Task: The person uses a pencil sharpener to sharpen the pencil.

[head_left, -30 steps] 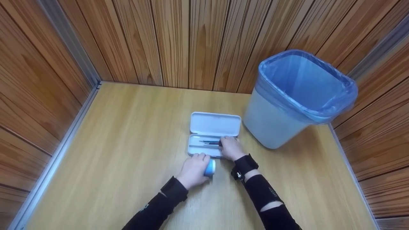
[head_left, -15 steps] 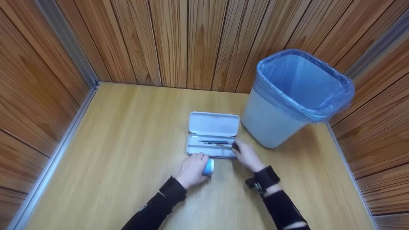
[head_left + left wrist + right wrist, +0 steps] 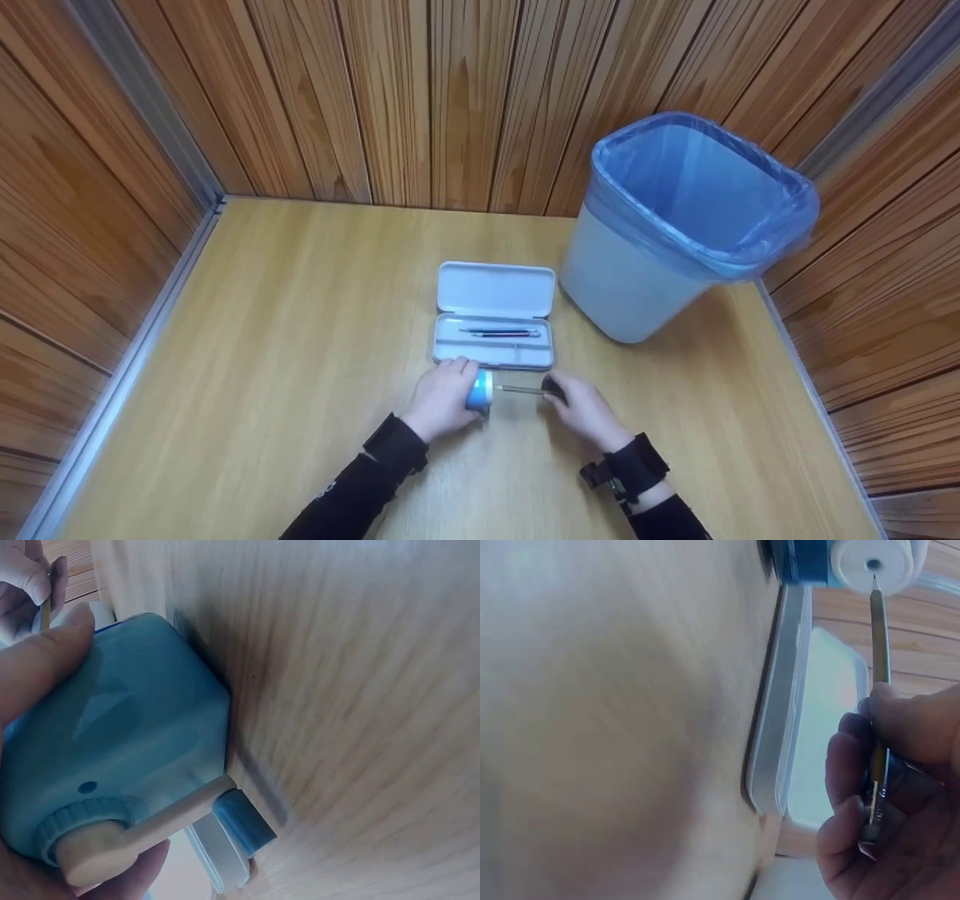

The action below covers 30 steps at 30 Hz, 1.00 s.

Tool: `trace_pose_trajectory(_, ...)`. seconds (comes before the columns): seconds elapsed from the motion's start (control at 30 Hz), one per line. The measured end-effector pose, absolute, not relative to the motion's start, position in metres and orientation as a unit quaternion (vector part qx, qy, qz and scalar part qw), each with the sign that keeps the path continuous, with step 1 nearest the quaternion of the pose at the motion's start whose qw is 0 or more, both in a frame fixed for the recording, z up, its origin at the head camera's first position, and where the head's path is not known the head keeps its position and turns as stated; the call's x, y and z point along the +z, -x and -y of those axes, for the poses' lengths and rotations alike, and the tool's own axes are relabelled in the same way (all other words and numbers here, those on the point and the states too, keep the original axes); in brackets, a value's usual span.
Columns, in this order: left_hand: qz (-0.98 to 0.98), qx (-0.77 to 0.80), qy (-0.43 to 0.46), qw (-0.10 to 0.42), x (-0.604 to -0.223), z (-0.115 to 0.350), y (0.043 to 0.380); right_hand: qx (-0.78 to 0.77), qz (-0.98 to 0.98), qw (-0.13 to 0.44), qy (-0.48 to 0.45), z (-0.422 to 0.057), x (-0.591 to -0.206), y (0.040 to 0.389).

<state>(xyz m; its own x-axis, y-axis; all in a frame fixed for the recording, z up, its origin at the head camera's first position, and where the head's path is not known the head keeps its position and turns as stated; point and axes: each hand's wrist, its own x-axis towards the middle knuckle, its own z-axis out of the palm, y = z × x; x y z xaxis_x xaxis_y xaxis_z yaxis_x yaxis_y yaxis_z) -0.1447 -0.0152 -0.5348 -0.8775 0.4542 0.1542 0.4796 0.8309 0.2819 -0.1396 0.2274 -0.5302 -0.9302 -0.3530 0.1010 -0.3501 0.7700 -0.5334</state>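
My left hand [image 3: 444,397] grips a blue crank pencil sharpener [image 3: 127,712] on the table. Its beige crank handle [image 3: 150,832] with a blue knob shows in the left wrist view. Between thumb and fingers my right hand [image 3: 589,409] pinches a pencil [image 3: 880,637], its tip directed at the round hole in the sharpener's white front [image 3: 855,566]. In the right wrist view the tip overlaps the lower edge of that hole. Just behind both hands lies a white pencil case [image 3: 495,289], lid raised, with dark pencils [image 3: 499,333] in its upper compartment.
A pale bin [image 3: 626,277] lined with a blue plastic bag [image 3: 697,187] stands at the back right, close to the case. Wood-panelled walls [image 3: 397,97] border the table [image 3: 300,300] at the back and both sides.
The right hand has drawn a pencil out of the case and brought it down in front of the sharpener. The left hand keeps its hold on the sharpener, and the head view has shifted slightly.
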Motion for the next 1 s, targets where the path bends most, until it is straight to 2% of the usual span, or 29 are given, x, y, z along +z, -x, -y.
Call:
trace_pose_trajectory(0.33,0.954,-0.154,0.253,0.048,-0.534,0.012,0.146,-0.285,-0.929,-0.039,0.234,-0.209,-0.529,0.143)
trace_pose_trajectory(0.7,0.955,-0.122,0.264,0.059,-0.534,0.011,0.148,-0.299,-0.923,-0.031,0.241,-0.195,-0.528,0.154)
trace_pose_trajectory(0.87,0.956,-0.087,0.268,0.081,-0.536,0.010,0.148,-0.303,-0.923,-0.010,0.239,-0.183,-0.530,0.152)
trace_pose_trajectory(1.0,0.952,-0.062,0.279,0.107,-0.537,0.010,0.149,-0.307,-0.925,-0.024,0.225,-0.177,-0.534,0.152)
